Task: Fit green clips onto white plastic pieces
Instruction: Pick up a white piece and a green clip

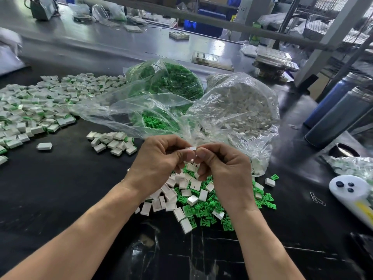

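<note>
On the far left of the black table (60,199) lies a broad spread of finished pieces (36,106), white with green showing at their edges, and a smaller batch (113,142) sits nearer the middle — a good deal of the work looks done. Behind, the bag of green clips (167,81) is well filled, and so is the bag of white pieces (242,104) to its right, so much more seems left than finished. In the middle the left hand (159,158) and right hand (224,164) meet, fingers curled and pinching one white piece (190,148) between them; whether a clip is already in it cannot be told. Beneath the hands waits a loose heap of white pieces and green clips (201,201) — unassembled, by the look of it.
</note>
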A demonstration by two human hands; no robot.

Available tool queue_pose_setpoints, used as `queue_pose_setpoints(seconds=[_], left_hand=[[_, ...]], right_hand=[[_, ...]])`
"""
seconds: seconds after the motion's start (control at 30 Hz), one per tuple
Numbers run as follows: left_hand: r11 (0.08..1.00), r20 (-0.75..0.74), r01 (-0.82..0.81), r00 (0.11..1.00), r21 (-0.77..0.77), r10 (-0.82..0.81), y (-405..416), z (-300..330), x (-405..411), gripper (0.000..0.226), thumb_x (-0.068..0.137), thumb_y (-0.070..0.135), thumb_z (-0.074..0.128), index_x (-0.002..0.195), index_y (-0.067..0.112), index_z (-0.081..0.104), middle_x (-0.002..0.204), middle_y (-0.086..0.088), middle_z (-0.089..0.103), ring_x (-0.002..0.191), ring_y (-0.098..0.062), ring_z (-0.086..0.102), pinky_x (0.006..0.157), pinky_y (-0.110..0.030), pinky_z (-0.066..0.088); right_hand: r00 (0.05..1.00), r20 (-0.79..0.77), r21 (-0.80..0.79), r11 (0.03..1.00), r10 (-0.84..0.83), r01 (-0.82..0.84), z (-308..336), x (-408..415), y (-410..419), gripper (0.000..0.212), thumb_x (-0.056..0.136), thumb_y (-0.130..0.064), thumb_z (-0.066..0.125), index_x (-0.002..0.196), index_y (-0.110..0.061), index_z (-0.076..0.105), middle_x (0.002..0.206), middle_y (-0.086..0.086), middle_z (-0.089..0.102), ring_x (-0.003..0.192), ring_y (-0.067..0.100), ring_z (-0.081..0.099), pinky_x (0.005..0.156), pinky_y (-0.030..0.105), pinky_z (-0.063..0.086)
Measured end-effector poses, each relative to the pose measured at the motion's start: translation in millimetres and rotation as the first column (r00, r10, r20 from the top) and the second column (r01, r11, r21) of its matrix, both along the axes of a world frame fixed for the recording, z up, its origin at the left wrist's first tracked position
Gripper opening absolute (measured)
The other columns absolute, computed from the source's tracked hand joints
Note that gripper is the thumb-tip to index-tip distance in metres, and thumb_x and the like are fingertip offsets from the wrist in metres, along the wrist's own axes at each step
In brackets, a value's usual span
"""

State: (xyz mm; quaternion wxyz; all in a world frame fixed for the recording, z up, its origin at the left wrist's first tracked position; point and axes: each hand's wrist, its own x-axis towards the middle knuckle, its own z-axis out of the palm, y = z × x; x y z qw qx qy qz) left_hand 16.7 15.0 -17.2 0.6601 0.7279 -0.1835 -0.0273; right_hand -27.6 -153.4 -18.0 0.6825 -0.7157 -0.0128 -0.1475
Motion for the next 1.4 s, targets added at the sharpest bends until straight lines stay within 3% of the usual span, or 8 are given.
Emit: queue_pose_setpoints(seconds=[0.43, 0.67, 0.83, 0.97, 1.03, 1.13, 1.27, 1.4], left_hand=[[0.999, 0.043, -0.054, 0.998, 0.004, 0.054, -7.1, -2.4, -6.0, 0.007, 0.090, 0.006, 0.076, 0.088, 0.013, 0.077, 0.072, -0.003, 0.073, 0.060, -0.013, 0.064, 0.057, -0.023, 0.055], [0.996, 0.006, -0.062, 0.998, -0.061, 0.063, -5.8, -4.1, -4.0, 0.007, 0.090, 0.008, 0.076, 0.090, 0.015, 0.078, 0.077, -0.003, 0.076, 0.064, -0.015, 0.066, 0.060, -0.025, 0.057], [0.998, 0.068, -0.070, 0.995, 0.008, 0.069, -7.1, -5.6, -2.9, 0.018, 0.088, 0.009, 0.078, 0.100, 0.022, 0.075, 0.087, 0.009, 0.075, 0.074, -0.003, 0.068, 0.065, -0.017, 0.055], [0.996, 0.097, -0.089, 0.991, 0.014, 0.087, -7.4, -6.0, -2.1, 0.017, 0.087, 0.009, 0.080, 0.095, 0.023, 0.075, 0.089, 0.008, 0.076, 0.083, -0.008, 0.071, 0.073, -0.019, 0.057], [0.997, 0.087, -0.070, 0.994, -0.025, 0.072, -8.4, -5.9, -2.7, 0.015, 0.085, 0.013, 0.081, 0.093, 0.025, 0.075, 0.090, 0.004, 0.075, 0.084, -0.014, 0.071, 0.076, -0.026, 0.059], [0.998, 0.089, -0.042, 0.995, -0.047, 0.046, -12.5, -4.5, -4.1, 0.013, 0.084, 0.018, 0.082, 0.089, 0.029, 0.076, 0.100, 0.002, 0.072, 0.089, -0.018, 0.068, 0.084, -0.038, 0.059], [0.998, 0.071, 0.029, 0.997, -0.053, -0.025, -19.0, -6.6, -7.3, 0.012, 0.087, 0.017, 0.081, 0.090, 0.027, 0.076, 0.111, 0.007, 0.071, 0.095, -0.019, 0.069, 0.092, -0.052, 0.056], [0.998, 0.085, 0.045, 0.996, -0.048, -0.041, -23.1, -9.0, -9.2, 0.010, 0.087, 0.019, 0.081, 0.094, 0.023, 0.075, 0.111, 0.006, 0.072, 0.094, -0.022, 0.072, 0.083, -0.033, 0.058]], right_hand=[[0.999, -0.022, 0.012, 0.999, -0.029, 0.030, 2.9, -3.4, 3.8, 0.015, 0.095, 0.008, 0.066, 0.092, -0.004, 0.074, 0.075, 0.013, 0.075, 0.060, 0.023, 0.069, 0.057, 0.032, 0.062], [0.999, -0.044, 0.116, 0.993, -0.019, 0.024, 4.2, -3.8, 6.2, 0.011, 0.094, 0.005, 0.068, 0.096, -0.002, 0.077, 0.078, 0.015, 0.076, 0.061, 0.024, 0.068, 0.057, 0.032, 0.062], [0.999, -0.033, 0.044, 0.998, -0.032, 0.033, 1.1, -1.4, 2.8, 0.016, 0.094, 0.006, 0.068, 0.098, -0.005, 0.079, 0.080, 0.017, 0.076, 0.060, 0.023, 0.066, 0.057, 0.035, 0.060], [0.997, -0.057, 0.065, 0.997, -0.046, 0.050, 2.6, -1.6, 2.1, 0.016, 0.103, -0.013, 0.063, 0.101, -0.011, 0.078, 0.078, 0.013, 0.075, 0.057, 0.022, 0.063, 0.049, 0.035, 0.056], [0.994, -0.100, 0.110, 0.992, -0.054, 0.065, 4.0, -1.3, 2.1, 0.031, 0.107, -0.030, 0.055, 0.098, -0.009, 0.077, 0.076, 0.015, 0.074, 0.052, 0.021, 0.058, 0.040, 0.030, 0.047], [0.983, -0.185, 0.111, 0.993, -0.019, 0.040, 4.4, -2.1, 6.8, 0.061, 0.109, -0.050, 0.041, 0.080, -0.009, 0.076, 0.071, 0.017, 0.071, 0.047, 0.021, 0.054, 0.038, 0.027, 0.036], [0.965, -0.263, 0.142, 0.990, 0.021, 0.017, 5.3, -2.4, 18.4, 0.068, 0.110, -0.053, 0.036, 0.061, -0.021, 0.070, 0.057, 0.009, 0.059, 0.042, 0.017, 0.044, 0.037, 0.024, 0.030], [0.963, -0.269, 0.189, 0.980, -0.004, 0.057, 6.8, -1.2, 23.3, 0.060, 0.112, -0.042, 0.038, 0.067, -0.027, 0.075, 0.052, 0.001, 0.046, 0.039, 0.011, 0.038, 0.035, 0.019, 0.028]])
